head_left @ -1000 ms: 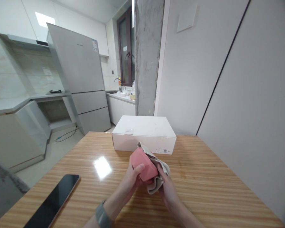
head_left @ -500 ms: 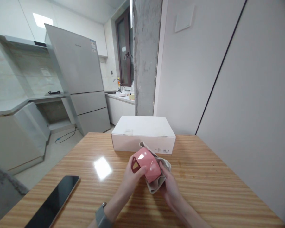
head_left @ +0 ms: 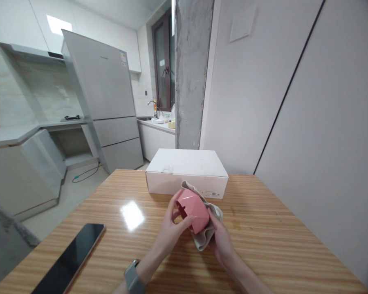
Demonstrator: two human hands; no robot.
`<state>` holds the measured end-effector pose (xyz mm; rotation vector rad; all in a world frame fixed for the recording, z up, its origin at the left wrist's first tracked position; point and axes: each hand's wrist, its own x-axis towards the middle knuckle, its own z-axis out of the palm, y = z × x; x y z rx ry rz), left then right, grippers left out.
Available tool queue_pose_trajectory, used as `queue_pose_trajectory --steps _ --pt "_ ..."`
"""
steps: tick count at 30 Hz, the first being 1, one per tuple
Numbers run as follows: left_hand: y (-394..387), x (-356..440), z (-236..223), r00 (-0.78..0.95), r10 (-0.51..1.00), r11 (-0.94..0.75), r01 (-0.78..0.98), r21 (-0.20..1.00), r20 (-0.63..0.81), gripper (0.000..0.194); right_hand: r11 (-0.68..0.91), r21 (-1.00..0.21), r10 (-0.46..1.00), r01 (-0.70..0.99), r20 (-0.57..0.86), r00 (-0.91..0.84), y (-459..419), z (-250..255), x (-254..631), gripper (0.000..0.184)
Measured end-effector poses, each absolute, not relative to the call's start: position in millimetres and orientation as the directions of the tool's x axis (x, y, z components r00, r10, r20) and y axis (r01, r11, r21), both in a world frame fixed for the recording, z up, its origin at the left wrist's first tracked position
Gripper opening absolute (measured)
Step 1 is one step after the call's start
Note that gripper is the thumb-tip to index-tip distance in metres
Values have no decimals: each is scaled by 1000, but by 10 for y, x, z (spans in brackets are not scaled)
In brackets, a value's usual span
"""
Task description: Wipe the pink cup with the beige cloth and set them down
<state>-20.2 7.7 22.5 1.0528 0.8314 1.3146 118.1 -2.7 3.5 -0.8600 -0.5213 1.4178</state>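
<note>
Pink faceted piece (head_left: 196,210) held over the table (head_left: 279,237)
Its edge is gripped by the left hand (head_left: 173,223), fingers curled; beige cloth (head_left: 203,241) is held against it by the right hand (head_left: 222,241), fingers partly hidden.

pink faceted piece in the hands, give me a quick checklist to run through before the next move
1. Left hand gripping the pink faceted piece, thumb and fingers about its open side: ok.
2. Right hand holding the beige cloth against the piece's other side: ok.
3. Inside of the piece free of marks: cannot tell, mostly shadowed.
4. Smartphone flat on the wooden table, apart from both hands: ok.
5. White cardboard box lid down: ok.
6. Cloth's upper edge not touching the box: cannot tell, they overlap in this view.
</note>
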Motion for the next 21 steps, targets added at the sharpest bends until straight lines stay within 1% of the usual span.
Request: queue_pose_trajectory --steps 1,3,6,8,11,12,15,17,19,21 --pt "92 -202 206 89 992 -48 -352 935 84 86 -61 -779 977 -625 -175 122 -29 37 1182 42" --pt "103 -202 186 69 995 -44 -345 938 72 85 -60 -785 976 -616 -177 129 -35 53 1181 43" --pt "61 -209 231 98 993 -40 -272 961 69 83 -52 -784 977 -619 -168 131 -46 98 1174 41" --pt "3 -215 300 130 983 -99 -242 965 133 86 -41 -787 976 -616 -164 144 -47 120 1176 39" --pt "-75 -213 385 158 950 -230 -229 946 269 86 -13 -808 967 -589 -161 199 -36 105 1200 37" --pt "-88 -211 397 170 946 -234 -234 944 277 86 -9 -812 965 -583 -160 208 -30 90 1212 36" --pt "-87 -208 385 249 953 -102 -273 956 173 90 -14 -811 965 -585 -163 203 -15 38 1244 37" --pt "-60 -214 356 278 954 -32 -279 960 113 83 -15 -820 965 -572 -161 206 -10 13 1256 39" --pt "-28 -219 325 243 965 -26 -278 960 96 75 -11 -844 964 -537 -151 217 -10 1 1259 42" --pt "-6 -220 304 178 979 -41 -288 957 96 74 -3 -868 969 -497 -125 213 -16 0 1258 45"
